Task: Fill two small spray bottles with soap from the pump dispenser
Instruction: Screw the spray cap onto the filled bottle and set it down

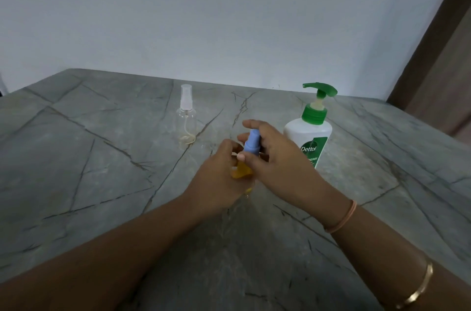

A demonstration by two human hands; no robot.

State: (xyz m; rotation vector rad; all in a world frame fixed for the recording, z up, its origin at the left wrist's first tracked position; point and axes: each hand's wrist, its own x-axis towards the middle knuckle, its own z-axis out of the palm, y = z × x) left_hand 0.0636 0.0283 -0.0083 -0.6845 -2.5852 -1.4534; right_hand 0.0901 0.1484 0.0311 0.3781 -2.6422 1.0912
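Left hand (219, 170) wraps the lower body of the blue-capped spray bottle (240, 171) and holds it upright just left of the pump dispenser (309, 132). Right hand (275, 157) pinches the blue cap (252, 142) between thumb and fingers, index finger raised above it. The body shows yellow-orange between the fingers; fill level and base are hidden.

Judgement: the cap is being turned, but on or off cannot be told.

Handling: small, light, thin plastic. A hard squeeze would likely flex the wall and push liquid out if open, and a soap film would make it slippery. Best hold: low on the body, other hand on the cap collar, not the nozzle tip.

Clear spray bottle (186, 122), sprayer fitted, stands well left of the dispenser, slightly further back; looks empty. Dispenser is white, green pump head up, on the grey veined table (102, 157)
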